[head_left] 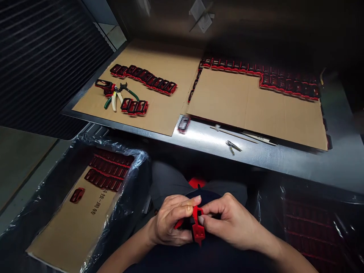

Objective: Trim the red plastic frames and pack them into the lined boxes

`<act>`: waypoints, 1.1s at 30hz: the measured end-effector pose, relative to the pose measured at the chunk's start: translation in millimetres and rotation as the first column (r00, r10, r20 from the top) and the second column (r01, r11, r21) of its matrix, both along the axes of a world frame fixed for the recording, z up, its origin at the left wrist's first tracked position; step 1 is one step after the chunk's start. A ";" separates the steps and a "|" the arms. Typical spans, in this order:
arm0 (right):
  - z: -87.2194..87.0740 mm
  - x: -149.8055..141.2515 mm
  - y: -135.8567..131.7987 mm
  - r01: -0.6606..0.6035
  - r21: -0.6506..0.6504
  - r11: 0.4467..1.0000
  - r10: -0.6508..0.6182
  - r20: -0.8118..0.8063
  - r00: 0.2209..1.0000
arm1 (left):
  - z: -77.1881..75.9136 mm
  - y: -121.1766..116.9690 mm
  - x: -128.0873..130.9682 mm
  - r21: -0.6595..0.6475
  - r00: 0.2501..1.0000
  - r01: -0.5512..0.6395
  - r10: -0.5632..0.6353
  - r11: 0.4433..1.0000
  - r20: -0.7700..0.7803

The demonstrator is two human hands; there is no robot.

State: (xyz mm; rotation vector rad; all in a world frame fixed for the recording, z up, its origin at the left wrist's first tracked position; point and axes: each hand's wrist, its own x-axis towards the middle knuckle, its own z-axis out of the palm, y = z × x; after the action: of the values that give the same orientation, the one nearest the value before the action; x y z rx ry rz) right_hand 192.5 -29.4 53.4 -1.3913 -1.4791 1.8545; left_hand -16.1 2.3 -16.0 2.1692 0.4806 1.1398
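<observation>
Closely, we hold angular red-and-black part [198, 229] before us, left hand [173, 220] clasping one side, right hand [227, 220] pinching other; at left, film-lined bin [140, 153] holds cardboard [65, 235] bearing dark-red frames [106, 180] in rows.

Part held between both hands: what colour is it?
The part is red and black; head view.

On the brown flat cardboard sheet [62, 231] in the box lined with clear plastic [140, 156], black Chinese characters [99, 201] near its right edge read "科技-周转". On a narrow pale strip [252, 135] by the grey metal table's [196, 133] front edge, I cannot surely read the small marks [261, 138].
</observation>
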 end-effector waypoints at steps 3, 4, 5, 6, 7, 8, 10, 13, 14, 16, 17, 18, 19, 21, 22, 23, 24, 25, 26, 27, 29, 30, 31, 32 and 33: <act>1.7 3.9 0.8 -0.034 0.022 0.999 0.035 -0.020 0.999 | 0.4 -0.4 0.5 0.006 1.000 0.009 -0.009 1.000 -0.002; 2.2 4.5 0.8 -0.041 0.027 0.999 0.042 -0.024 0.999 | 0.5 -0.4 0.6 0.006 1.000 0.009 -0.009 1.000 -0.001; 2.4 4.6 0.7 -0.042 0.028 0.999 0.043 -0.025 0.999 | 0.6 -0.3 0.8 0.006 1.000 0.007 -0.007 1.000 -0.001; 2.6 4.0 0.5 -0.038 0.026 0.999 0.038 -0.021 0.999 | 0.7 -0.1 0.8 0.006 1.000 0.004 -0.004 1.000 -0.001; 2.5 2.9 0.2 -0.028 0.024 0.999 0.028 -0.014 0.999 | 0.8 0.1 0.9 0.007 1.000 0.002 -0.002 1.000 0.000; 2.4 1.6 0.0 -0.016 0.021 1.000 0.016 -0.003 1.000 | 0.8 0.3 0.9 0.009 1.000 0.001 -0.001 1.000 0.002; 2.2 -0.7 -0.2 0.006 0.015 1.000 -0.006 0.022 1.000 | 0.5 0.6 0.7 0.019 1.000 0.001 -0.002 1.000 0.006; 2.2 -0.8 0.1 0.005 0.016 1.000 -0.006 0.023 1.000 | -1.7 -0.5 0.1 0.009 1.000 -0.004 0.004 1.000 0.017; 2.1 0.1 0.3 -0.003 0.016 1.000 0.003 0.011 1.000 | -2.7 -1.0 -0.1 -0.005 1.000 -0.004 0.004 1.000 0.023; 1.4 1.6 0.5 -0.018 0.015 1.000 0.018 -0.018 1.000 | -4.4 -2.0 -0.3 -0.030 0.999 -0.001 0.002 1.000 0.033; 0.7 1.9 0.5 -0.018 0.012 1.000 0.018 -0.026 1.000 | -4.9 -2.2 -0.3 -0.033 0.999 0.001 0.000 0.999 0.036; -0.2 1.8 0.5 -0.011 0.008 1.000 0.011 -0.026 1.000 | -5.2 -2.3 -0.2 -0.028 0.999 0.003 -0.002 1.000 0.036; -1.1 1.2 0.4 0.002 0.002 1.000 -0.002 -0.020 1.000 | -5.4 -2.3 -0.2 -0.020 0.999 0.006 -0.005 1.000 0.034; -2.5 -0.2 0.1 0.027 -0.013 1.000 -0.027 0.002 1.000 | -5.7 -2.2 -0.1 -0.006 0.999 0.010 -0.009 1.000 0.033; -2.8 -0.6 0.0 0.030 -0.019 0.999 -0.030 0.008 1.000 | -6.0 -2.4 -0.2 -0.007 0.999 0.008 -0.007 1.000 0.035; -2.8 -0.6 0.0 0.026 -0.022 0.999 -0.026 0.007 1.000 | -6.3 -2.6 -0.3 -0.012 0.999 0.003 -0.003 1.000 0.035; -2.5 -0.1 0.0 0.017 -0.022 1.000 -0.017 0.000 1.000 | -6.6 -2.9 -0.4 -0.019 0.999 -0.005 0.006 1.000 0.033; -2.1 0.8 0.1 0.005 -0.019 1.000 -0.005 -0.013 1.000 | -6.9 -3.3 -0.5 -0.026 1.000 -0.011 0.012 1.000 0.028; -1.6 1.8 0.3 -0.009 -0.015 1.000 0.008 -0.029 1.000 | -7.1 -3.6 -0.7 -0.030 1.000 -0.013 0.013 0.999 0.023; -1.2 2.8 0.4 -0.020 -0.012 1.000 0.020 -0.043 0.999 | -7.2 -3.8 -0.8 -0.031 1.000 -0.013 0.014 0.999 0.020; -0.9 3.7 0.6 -0.031 -0.012 0.999 0.030 -0.055 0.998 | -7.2 -4.0 -1.0 -0.024 1.000 -0.008 0.009 1.000 0.017; -1.1 3.3 0.5 -0.024 -0.015 1.000 0.024 -0.049 0.998 | -7.1 -3.9 -1.2 -0.019 1.000 -0.007 0.007 1.000 0.017; -1.5 2.4 0.2 -0.011 -0.022 1.000 0.010 -0.039 0.999 | -7.1 -3.9 -1.5 -0.015 1.000 -0.008 0.008 1.000 0.014; -2.0 1.2 -0.2 0.004 -0.029 1.000 -0.005 -0.025 1.000 | -7.2 -3.8 -1.8 -0.010 1.000 -0.015 0.015 1.000 0.011; -2.6 -0.1 -0.6 0.019 -0.032 0.999 -0.019 -0.012 1.000 | -7.3 -3.8 -2.2 -0.005 1.000 -0.019 0.019 1.000 0.006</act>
State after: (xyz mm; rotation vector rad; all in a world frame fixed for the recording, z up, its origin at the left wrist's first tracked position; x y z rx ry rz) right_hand 192.4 -30.0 50.8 -1.4011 -1.4318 1.8793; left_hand -18.3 -1.5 -23.3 2.1605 0.5018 1.1532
